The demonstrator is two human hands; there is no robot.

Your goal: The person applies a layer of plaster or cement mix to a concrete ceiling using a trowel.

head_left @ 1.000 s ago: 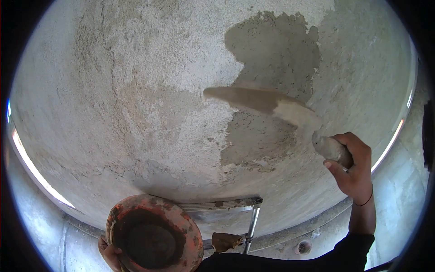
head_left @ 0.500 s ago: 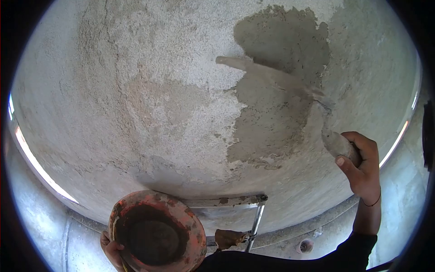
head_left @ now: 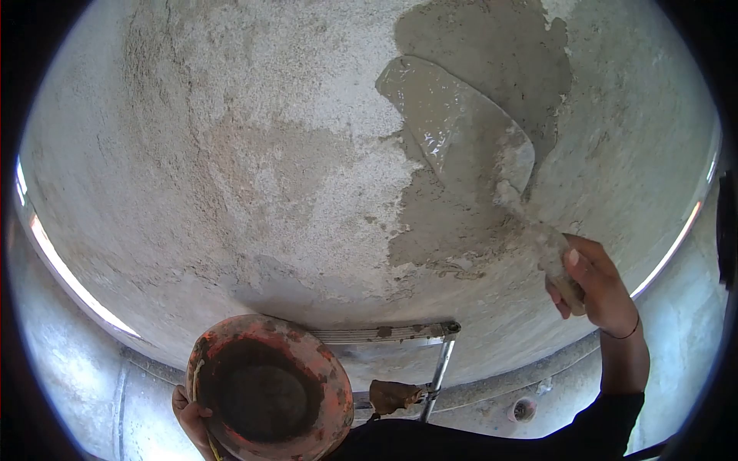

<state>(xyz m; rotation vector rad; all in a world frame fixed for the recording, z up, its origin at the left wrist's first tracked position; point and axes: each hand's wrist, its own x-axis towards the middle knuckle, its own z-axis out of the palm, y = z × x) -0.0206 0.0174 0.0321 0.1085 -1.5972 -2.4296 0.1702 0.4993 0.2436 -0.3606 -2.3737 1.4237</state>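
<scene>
My right hand (head_left: 596, 284) is wrapped round the handle of a mortar-caked trowel (head_left: 469, 127). Its broad, wet blade lies over a dark patch of fresh plaster (head_left: 507, 54) on the rough wall (head_left: 307, 100), tip pointing up and left. At the lower left my left hand (head_left: 191, 419) grips the rim of a round, orange-red basin (head_left: 334, 376) smeared with mortar, its fingers partly hidden behind the rim. The inside of the basin is dark and coated with grey residue.
A metal ladder (head_left: 438, 369) stands below the wall, its top step just right of the basin. Beside it hangs a brown piece of material (head_left: 393, 396). A small bucket (head_left: 523, 409) sits on the floor at lower right.
The trowel has turned from nearly edge-on to showing its wet blade face, and my right hand has rotated and moved slightly left and down. My left hand keeps holding the basin.
</scene>
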